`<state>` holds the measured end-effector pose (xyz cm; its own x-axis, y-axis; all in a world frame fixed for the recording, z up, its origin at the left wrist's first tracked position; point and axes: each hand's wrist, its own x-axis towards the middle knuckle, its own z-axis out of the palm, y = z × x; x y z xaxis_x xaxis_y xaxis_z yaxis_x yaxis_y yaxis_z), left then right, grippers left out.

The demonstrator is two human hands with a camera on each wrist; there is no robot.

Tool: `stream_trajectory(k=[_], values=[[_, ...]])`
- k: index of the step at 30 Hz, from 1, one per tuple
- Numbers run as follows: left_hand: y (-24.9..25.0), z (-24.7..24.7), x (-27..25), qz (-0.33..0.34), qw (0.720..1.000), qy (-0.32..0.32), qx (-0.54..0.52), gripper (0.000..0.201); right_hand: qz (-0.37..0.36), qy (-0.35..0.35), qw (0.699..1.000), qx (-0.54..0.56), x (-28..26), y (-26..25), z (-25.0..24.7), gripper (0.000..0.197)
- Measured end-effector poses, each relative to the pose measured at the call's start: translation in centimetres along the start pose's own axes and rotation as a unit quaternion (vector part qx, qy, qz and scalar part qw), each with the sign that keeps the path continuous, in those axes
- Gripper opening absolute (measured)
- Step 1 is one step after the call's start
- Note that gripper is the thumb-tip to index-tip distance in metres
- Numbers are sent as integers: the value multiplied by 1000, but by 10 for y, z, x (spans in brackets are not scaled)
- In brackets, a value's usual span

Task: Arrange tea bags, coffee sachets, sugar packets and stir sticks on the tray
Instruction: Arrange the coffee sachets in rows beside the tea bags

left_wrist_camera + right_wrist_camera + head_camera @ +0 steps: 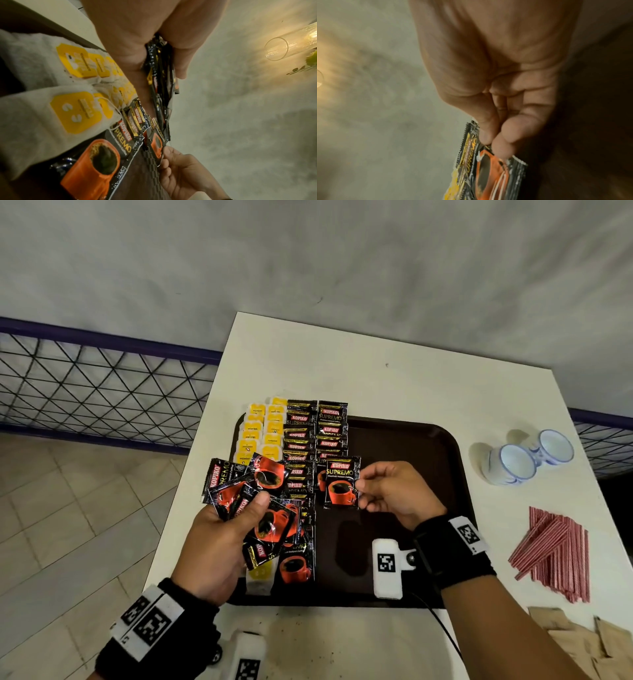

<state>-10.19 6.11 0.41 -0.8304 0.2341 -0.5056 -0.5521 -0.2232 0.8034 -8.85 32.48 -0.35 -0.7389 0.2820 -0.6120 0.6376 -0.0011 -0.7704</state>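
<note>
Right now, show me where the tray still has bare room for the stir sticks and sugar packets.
The brown tray's right half is bare, between the second coffee sachet column and its right rim. The left side is crowded: tea bags, then sachets. The right hand holding one sachet hovers over the bare part.

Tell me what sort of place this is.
Probably a hotel room or guest pantry, though that is a guess. A dark serving tray on a small white table holds tea bags and coffee sachets, with two cups and stir sticks beside it.
</note>
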Motion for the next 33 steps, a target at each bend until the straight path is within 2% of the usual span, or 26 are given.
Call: stream_trajectory(k=[8,15,18,20,22,24,26,28,30,33], values=[[-4,-3,-4,-13,1000,-8,18,25,14,-6,1000,-22,8,0,11,14],[-12,-5,-1,-35,999,2,8,55,15,14,999,-35,11,1,21,11],[-13,-3,0,-34,999,1,-2,51,22,19,999,-24,9,0,23,2],[-15,-2,3,-34,999,6,-2,53,28,23,999,-10,7,-1,21,7],[-19,-3,5,-37,999,4,2,66,24,35,999,-6,3,-1,19,12],[-20,-2,6,-38,999,-7,3,69,-7,57,997,-41,-2,-4,18,14],[-17,3,5,-39,999,-20,15,72,-68,55,993,-83,-12,-13,20,13],[-16,7,4,-31,999,-36,22,71,-137,-5,988,-76,-26,-26,25,12],[-16,10,3,-25,997,-66,39,58,-190,-83,975,-83,-37,-38,29,24],[-13,15,1,-34,992,-109,57,40,-252,-136,938,-193,-38,-43,37,43]])
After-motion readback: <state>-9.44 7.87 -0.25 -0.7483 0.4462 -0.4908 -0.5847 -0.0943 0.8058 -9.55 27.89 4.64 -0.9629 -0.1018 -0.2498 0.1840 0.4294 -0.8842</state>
